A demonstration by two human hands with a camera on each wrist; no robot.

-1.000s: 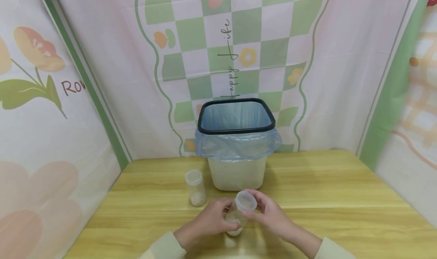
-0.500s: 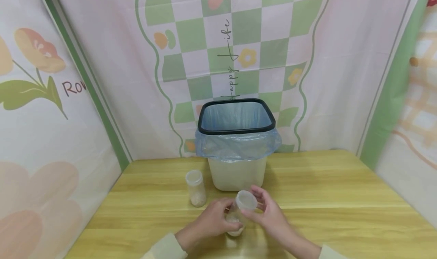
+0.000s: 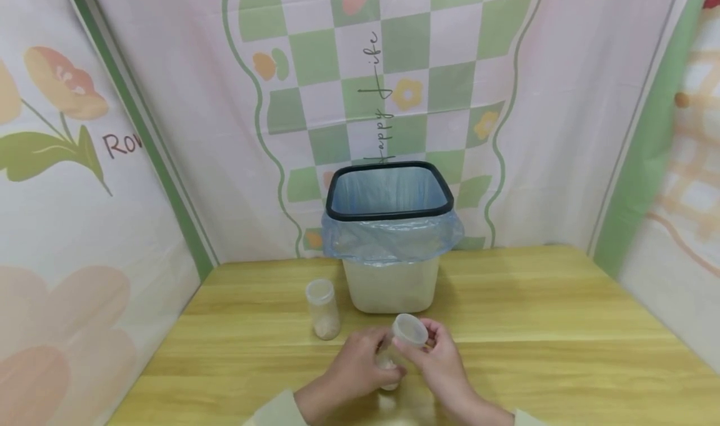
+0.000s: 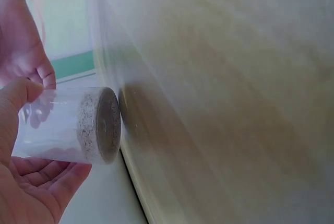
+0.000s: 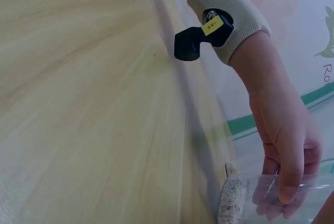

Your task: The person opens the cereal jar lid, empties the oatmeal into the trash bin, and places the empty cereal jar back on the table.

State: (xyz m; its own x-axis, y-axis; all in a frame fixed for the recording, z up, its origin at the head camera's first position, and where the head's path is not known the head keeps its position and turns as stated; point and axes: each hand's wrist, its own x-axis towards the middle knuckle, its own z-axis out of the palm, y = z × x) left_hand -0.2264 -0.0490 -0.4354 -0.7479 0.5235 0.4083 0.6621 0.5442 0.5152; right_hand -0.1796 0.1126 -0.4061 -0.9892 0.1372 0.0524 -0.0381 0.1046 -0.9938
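A clear plastic jar (image 4: 57, 125) with a layer of pale flaky bits in its bottom leans to the right just above the table. My left hand (image 3: 360, 363) grips its body, thumb on one side and fingers on the other. At the top, my right hand (image 3: 444, 360) holds the whitish translucent lid (image 3: 410, 330) between thumb and fingers; whether the lid sits on the jar or is lifted off, I cannot tell. In the right wrist view, the left thumb presses the jar (image 5: 250, 198) wall. A second similar jar (image 3: 322, 310) stands upright, capped, left of the hands.
Behind the hands stands a white bin (image 3: 390, 285) with a black rim (image 3: 388, 216) and a blue bag liner (image 3: 394, 242). All of it rests on a wood-grain table (image 3: 534, 313). Printed curtains (image 3: 185, 101) enclose the back and sides. A black device (image 5: 195, 38) is at the left cuff.
The lid has shifted slightly right with my right hand. Half a second ago the right fingers were spread higher; now they lie lower by the lid. The left hand has moved slightly right.
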